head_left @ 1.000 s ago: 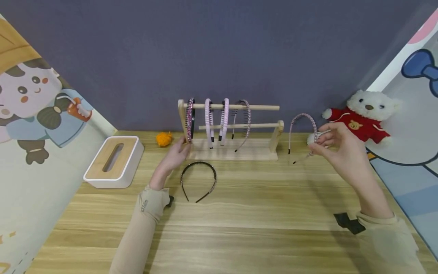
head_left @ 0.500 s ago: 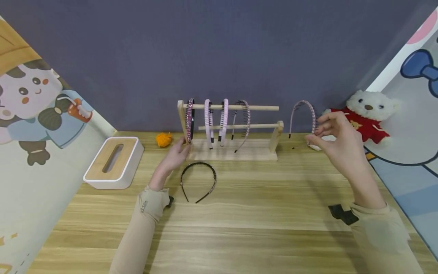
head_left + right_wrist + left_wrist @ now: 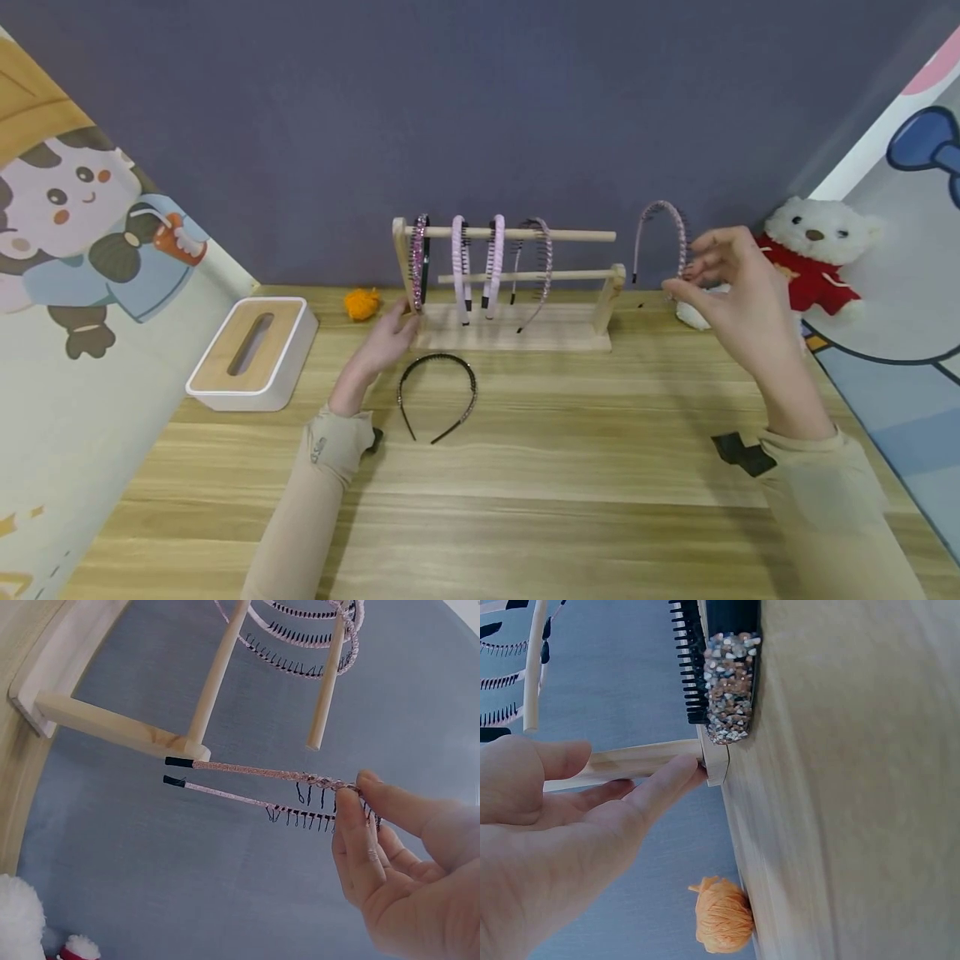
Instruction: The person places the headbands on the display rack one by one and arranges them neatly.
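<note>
In the head view my right hand [image 3: 738, 300] pinches a thin pink headband [image 3: 660, 206] with comb teeth. Its arch is up, just right of the wooden rack [image 3: 517, 337]. In the right wrist view, the thumb and fingertips grip one side of the headband [image 3: 247, 772], and its black-tipped ends point toward the rack. My left hand [image 3: 384, 340] touches the rack's left post, fingers extended; in the left wrist view a fingertip meets the post [image 3: 652, 754] near the base. A glittery headband [image 3: 418, 262], two pale pink padded headbands [image 3: 492, 262] and a braided headband [image 3: 547, 262] hang on the rack.
A black headband [image 3: 437, 357] lies on the table before the rack. At left are a white tissue box [image 3: 288, 367] with a wooden lid and an orange yarn ball [image 3: 362, 304]. A white bear in red [image 3: 813, 242] sits at the back right, beside the wall.
My right hand has lifted the pink headband and moved slightly left, so its ends are higher above the table. The left hand stays at the rack's post.
</note>
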Tool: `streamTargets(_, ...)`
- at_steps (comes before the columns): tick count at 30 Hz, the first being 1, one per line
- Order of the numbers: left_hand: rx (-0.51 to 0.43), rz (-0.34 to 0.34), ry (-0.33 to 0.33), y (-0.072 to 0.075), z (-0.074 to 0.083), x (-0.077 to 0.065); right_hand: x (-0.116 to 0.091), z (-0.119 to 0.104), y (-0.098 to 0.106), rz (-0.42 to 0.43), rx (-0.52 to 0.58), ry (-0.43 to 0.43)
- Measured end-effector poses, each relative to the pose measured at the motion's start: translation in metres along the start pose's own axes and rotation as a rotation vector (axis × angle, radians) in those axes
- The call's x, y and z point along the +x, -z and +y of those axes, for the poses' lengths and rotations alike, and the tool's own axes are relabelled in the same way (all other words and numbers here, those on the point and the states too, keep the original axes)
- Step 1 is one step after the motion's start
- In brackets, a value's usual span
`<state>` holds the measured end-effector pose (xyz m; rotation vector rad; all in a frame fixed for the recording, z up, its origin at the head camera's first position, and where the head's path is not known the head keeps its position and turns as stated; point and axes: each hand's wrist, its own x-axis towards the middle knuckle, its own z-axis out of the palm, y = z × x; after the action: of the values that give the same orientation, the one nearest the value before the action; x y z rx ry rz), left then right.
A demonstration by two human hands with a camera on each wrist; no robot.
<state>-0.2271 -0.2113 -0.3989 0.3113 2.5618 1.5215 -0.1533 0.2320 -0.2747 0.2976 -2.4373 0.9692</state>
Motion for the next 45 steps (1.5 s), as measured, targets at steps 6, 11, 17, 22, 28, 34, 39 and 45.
streamTargets(6,-0.005,0.002,0.002,0.0,0.0,0.002,0.005,-0.005,-0.002,0.003,0.005,0.002)
streamTargets(11,0.004,0.004,-0.001,-0.001,0.0,0.003,0.009,-0.009,-0.003,0.011,0.012,0.012)
streamTargets(17,0.006,-0.004,-0.007,-0.001,0.0,0.004,0.013,-0.015,-0.004,0.007,0.008,0.02)
streamTargets(22,0.024,0.0,-0.007,-0.001,0.001,0.004,0.016,-0.02,-0.006,-0.001,0.002,0.018)
streamTargets(28,0.025,0.001,0.0,-0.002,0.001,0.003,0.018,-0.025,-0.009,0.003,0.008,0.039)
streamTargets(34,0.019,-0.002,0.002,-0.002,0.003,0.003,0.02,-0.03,-0.014,0.0,0.016,0.041)
streamTargets(39,0.031,0.0,-0.002,-0.001,0.002,0.002,0.022,-0.034,-0.023,-0.016,0.025,0.042)
streamTargets(45,0.028,0.001,0.001,0.0,0.001,0.001,0.023,-0.038,-0.037,-0.034,0.036,0.086)
